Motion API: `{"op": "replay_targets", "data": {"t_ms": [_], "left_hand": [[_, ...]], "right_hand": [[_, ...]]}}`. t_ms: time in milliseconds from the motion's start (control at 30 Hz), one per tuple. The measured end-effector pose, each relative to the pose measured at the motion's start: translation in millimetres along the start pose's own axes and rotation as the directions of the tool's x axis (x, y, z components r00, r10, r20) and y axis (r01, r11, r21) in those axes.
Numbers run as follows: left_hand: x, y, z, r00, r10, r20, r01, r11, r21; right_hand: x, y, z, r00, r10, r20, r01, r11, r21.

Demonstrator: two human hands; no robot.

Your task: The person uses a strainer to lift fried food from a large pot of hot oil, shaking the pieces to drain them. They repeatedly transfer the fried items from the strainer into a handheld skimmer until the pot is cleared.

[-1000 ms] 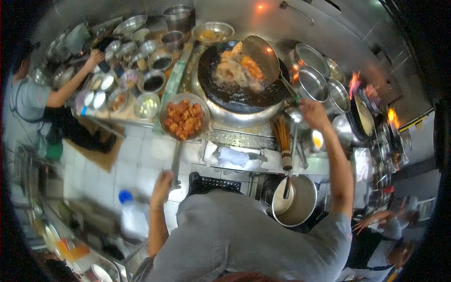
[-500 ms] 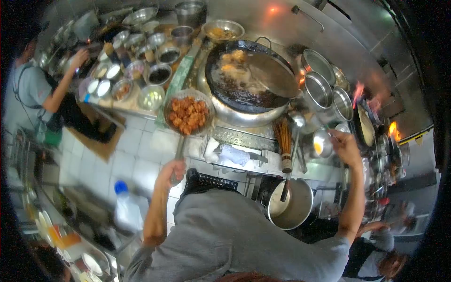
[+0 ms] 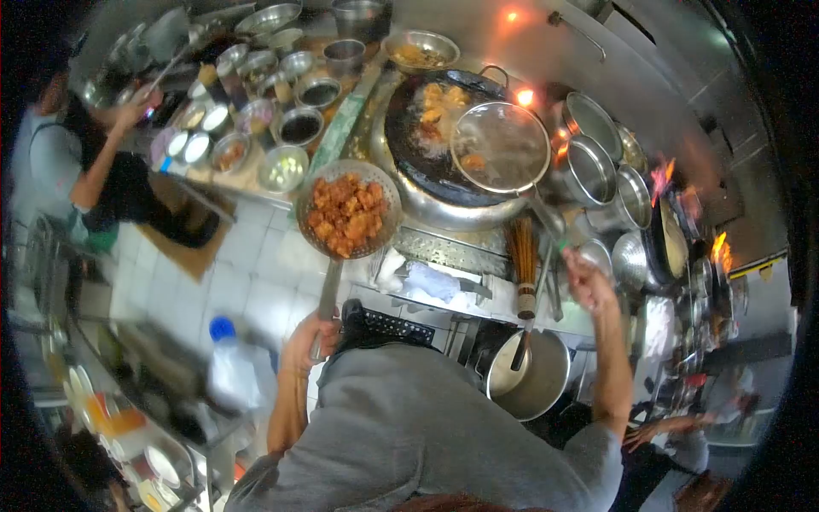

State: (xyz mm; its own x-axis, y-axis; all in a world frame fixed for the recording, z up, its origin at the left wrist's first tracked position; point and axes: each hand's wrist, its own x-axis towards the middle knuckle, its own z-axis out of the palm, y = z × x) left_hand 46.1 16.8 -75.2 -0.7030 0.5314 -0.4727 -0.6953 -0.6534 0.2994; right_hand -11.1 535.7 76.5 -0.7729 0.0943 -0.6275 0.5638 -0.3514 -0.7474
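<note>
My left hand (image 3: 305,341) is closed round the handle of a perforated strainer (image 3: 391,224). Browned fried chunks (image 3: 344,212) fill its bowl, which is held out left of the wok. My right hand (image 3: 589,283) grips the handle of a round mesh skimmer (image 3: 502,143), whose wire head is over the right side of the dark wok (image 3: 405,107). Golden pieces (image 3: 439,102) float in the bubbling oil; one more piece shows through or in the mesh.
A bamboo brush (image 3: 522,256) stands at the counter's front edge, above a deep pot (image 3: 553,371). Metal bowls (image 3: 589,171) lie right of the wok, near open flames (image 3: 722,253). Sauce and ingredient bowls (image 3: 300,126) cover the left counter. A co-worker (image 3: 85,162) stands at far left.
My right hand has come left and down and now holds the skimmer. The skimmer's head is raised and tilted more into view. The strainer in my left hand has shifted slightly right.
</note>
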Motion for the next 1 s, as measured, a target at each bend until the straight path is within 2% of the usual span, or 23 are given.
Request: {"op": "replay_targets", "data": {"t_ms": [33, 67, 100, 200, 267, 400, 567, 633, 733, 767, 833, 867, 900, 967, 1000], "left_hand": [[-3.2, -0.7, 3.2, 1.000, 0.006, 0.001, -0.006, 1.000, -0.010], [-6.0, -1.5, 5.4, 1.000, 0.014, 0.023, -0.013, 1.000, -0.019], [-8.4, -2.2, 7.4, 0.999, 0.020, 0.044, -0.019, 0.999, -0.027], [-11.6, -1.2, 10.8, 0.997, 0.033, 0.069, -0.032, 0.999, -0.018], [-12.0, 0.1, 10.7, 0.997, 0.030, 0.066, -0.029, 1.000, -0.008], [-15.6, 6.0, 15.4, 0.997, 0.023, 0.076, -0.023, 1.000, 0.011], [-21.8, 7.4, 19.6, 0.999, 0.031, 0.032, -0.032, 0.999, 0.037], [-18.6, 9.1, 21.2, 0.998, -0.002, 0.070, -0.002, 0.999, 0.046], [-13.5, 8.7, 18.6, 0.993, 0.020, 0.113, -0.021, 1.000, 0.013], [-10.5, 9.0, 15.9, 0.992, 0.007, 0.125, -0.006, 1.000, -0.010], [-4.2, 9.8, 10.9, 0.991, 0.014, 0.132, -0.011, 1.000, -0.019], [-1.2, 11.1, 7.5, 0.990, 0.017, 0.141, -0.014, 1.000, -0.025], [2.9, 13.2, 4.1, 0.990, 0.020, 0.143, -0.015, 0.999, -0.030], [12.5, 16.0, -2.2, 0.993, 0.007, 0.114, -0.006, 1.000, -0.009], [16.1, 18.8, -5.7, 0.996, 0.010, 0.085, -0.015, 0.998, 0.055]], "right_hand": [[1.0, 13.4, -4.9, 0.999, -0.031, -0.008, 0.032, 0.999, 0.043], [-2.2, 22.9, -6.7, 0.995, -0.071, 0.069, 0.067, 0.996, 0.059], [-4.8, 30.8, -9.8, 0.993, -0.096, 0.066, 0.095, 0.995, 0.009], [-15.5, 37.5, -0.1, 0.993, -0.114, 0.045, 0.113, 0.994, 0.008], [-19.4, 37.5, 4.0, 0.976, -0.181, 0.120, 0.189, 0.981, -0.052], [-27.7, 30.4, 18.8, 0.979, -0.161, 0.125, 0.175, 0.978, -0.111], [-23.3, 30.8, 41.8, 0.948, -0.185, 0.259, 0.220, 0.969, -0.112], [-23.7, 28.0, 58.9, 0.943, -0.166, 0.289, 0.215, 0.966, -0.145], [-27.0, 24.9, 85.1, 0.961, -0.141, 0.238, 0.228, 0.892, -0.391], [-26.0, 27.3, 91.2, 0.961, -0.141, 0.239, 0.229, 0.891, -0.392], [-20.4, 33.4, 99.6, 0.889, -0.369, 0.272, 0.458, 0.690, -0.560], [-11.2, 34.8, 96.0, 0.854, -0.466, 0.232, 0.504, 0.627, -0.594], [-7.8, 26.7, 94.2, 0.854, -0.464, 0.235, 0.504, 0.624, -0.598], [-1.7, 2.9, 89.6, 0.779, -0.596, 0.194, 0.587, 0.587, -0.558], [4.6, -9.0, 85.3, 0.775, -0.604, 0.187, 0.587, 0.579, -0.565]]}}
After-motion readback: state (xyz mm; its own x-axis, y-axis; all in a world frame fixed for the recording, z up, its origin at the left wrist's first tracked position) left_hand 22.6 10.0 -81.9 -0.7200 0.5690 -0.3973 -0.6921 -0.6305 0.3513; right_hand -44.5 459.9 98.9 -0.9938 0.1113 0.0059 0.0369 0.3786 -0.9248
